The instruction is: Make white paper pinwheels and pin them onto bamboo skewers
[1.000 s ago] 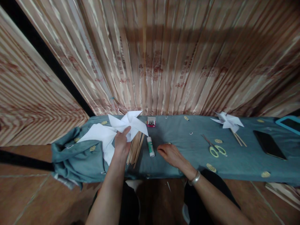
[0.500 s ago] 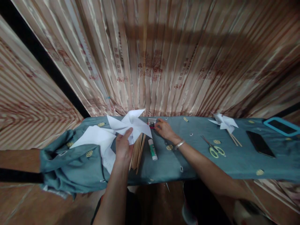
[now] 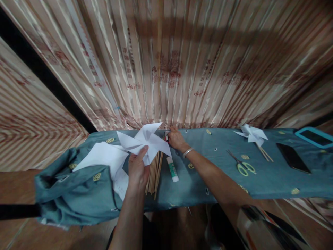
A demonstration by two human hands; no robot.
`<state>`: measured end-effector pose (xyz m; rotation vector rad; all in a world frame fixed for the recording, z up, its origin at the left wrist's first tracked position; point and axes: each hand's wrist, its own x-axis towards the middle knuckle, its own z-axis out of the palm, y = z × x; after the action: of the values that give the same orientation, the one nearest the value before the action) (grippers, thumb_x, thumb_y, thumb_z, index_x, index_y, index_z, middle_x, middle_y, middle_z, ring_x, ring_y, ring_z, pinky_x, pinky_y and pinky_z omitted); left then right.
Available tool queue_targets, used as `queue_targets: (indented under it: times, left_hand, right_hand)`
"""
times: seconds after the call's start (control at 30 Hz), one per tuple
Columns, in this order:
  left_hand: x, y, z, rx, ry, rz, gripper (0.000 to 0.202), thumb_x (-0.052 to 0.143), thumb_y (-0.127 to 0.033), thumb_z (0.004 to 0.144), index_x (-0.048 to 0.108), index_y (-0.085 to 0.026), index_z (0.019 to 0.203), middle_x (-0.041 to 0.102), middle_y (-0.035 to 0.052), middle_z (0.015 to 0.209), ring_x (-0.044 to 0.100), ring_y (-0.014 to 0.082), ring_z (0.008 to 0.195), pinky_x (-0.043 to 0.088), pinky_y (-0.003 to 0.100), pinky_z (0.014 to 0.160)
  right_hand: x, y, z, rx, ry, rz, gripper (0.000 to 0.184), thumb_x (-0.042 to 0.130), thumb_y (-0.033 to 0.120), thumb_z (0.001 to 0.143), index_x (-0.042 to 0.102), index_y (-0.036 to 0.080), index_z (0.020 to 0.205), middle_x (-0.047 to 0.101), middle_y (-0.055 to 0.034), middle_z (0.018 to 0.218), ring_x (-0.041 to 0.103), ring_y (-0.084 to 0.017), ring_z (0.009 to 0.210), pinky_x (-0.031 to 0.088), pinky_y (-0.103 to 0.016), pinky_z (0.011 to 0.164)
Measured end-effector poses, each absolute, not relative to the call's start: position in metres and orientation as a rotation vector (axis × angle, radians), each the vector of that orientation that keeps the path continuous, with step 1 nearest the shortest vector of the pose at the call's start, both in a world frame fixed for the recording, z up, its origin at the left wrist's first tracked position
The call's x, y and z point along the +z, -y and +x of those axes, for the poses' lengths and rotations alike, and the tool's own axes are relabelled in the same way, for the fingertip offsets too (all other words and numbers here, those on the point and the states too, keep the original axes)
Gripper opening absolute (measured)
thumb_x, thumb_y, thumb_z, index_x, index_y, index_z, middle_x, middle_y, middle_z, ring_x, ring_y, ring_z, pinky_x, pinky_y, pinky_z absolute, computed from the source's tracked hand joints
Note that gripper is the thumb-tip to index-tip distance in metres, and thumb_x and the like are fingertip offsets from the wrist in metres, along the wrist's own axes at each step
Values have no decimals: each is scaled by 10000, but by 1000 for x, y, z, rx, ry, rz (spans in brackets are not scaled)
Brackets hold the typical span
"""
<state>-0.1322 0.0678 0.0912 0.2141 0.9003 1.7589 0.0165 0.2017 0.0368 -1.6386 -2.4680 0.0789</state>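
Note:
My left hand (image 3: 139, 166) pinches a white paper pinwheel (image 3: 147, 140) near its centre, thumb on top. Beneath the pinwheel lies a bundle of thin wooden sticks (image 3: 155, 173). My right hand (image 3: 177, 139) is bent over a small red and white box (image 3: 167, 137) at the table's back edge. Its fingers are curled at the box, and whatever they grip is hidden. Just right of the sticks rests a green and white glue stick (image 3: 172, 169). White paper sheets (image 3: 101, 156) are spread left of my left hand.
Scissors with yellow-green handles (image 3: 246, 168), a second pinwheel on sticks (image 3: 251, 134), a black phone (image 3: 293, 158) and a blue-framed tablet-like device (image 3: 315, 137) lie on the right of the cloth-covered table (image 3: 215, 163). A pleated curtain (image 3: 182, 80) hangs right behind it.
My right hand has moved a little left, further over the small box, and now covers most of it. My left hand still holds the pinwheel. The view has shifted slightly.

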Motion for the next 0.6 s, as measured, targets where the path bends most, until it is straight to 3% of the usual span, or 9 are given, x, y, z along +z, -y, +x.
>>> queue_targets:
  times: [0.27, 0.43, 0.6]
  left_hand:
    - [90, -68, -124, 1708, -880, 249, 297, 848, -144, 525, 696, -126, 780, 753, 39, 705, 745, 260, 859, 593, 360, 842]
    - [88, -70, -118, 1691, -865, 222, 283, 835, -111, 546, 691, -128, 790, 756, 35, 723, 748, 238, 815, 592, 344, 833]
    - [90, -72, -109, 1709, -856, 219, 240, 800, -76, 568, 700, -121, 782, 756, 38, 736, 741, 204, 777, 581, 320, 844]
  right_hand:
    - [41, -200, 17, 60, 2487, -1610, 237, 541, 181, 887, 734, 100, 996, 528, -199, 1396, 355, -295, 1389, 381, -383, 1075]
    - [41, -200, 14, 82, 2456, -1640, 234, 531, 171, 903, 746, 89, 946, 582, -205, 1323, 391, -285, 1364, 361, -365, 1087]
    - [41, -202, 13, 113, 2441, -1626, 283, 528, 262, 936, 728, 107, 1062, 559, -155, 1366, 393, -266, 1349, 343, -325, 1101]
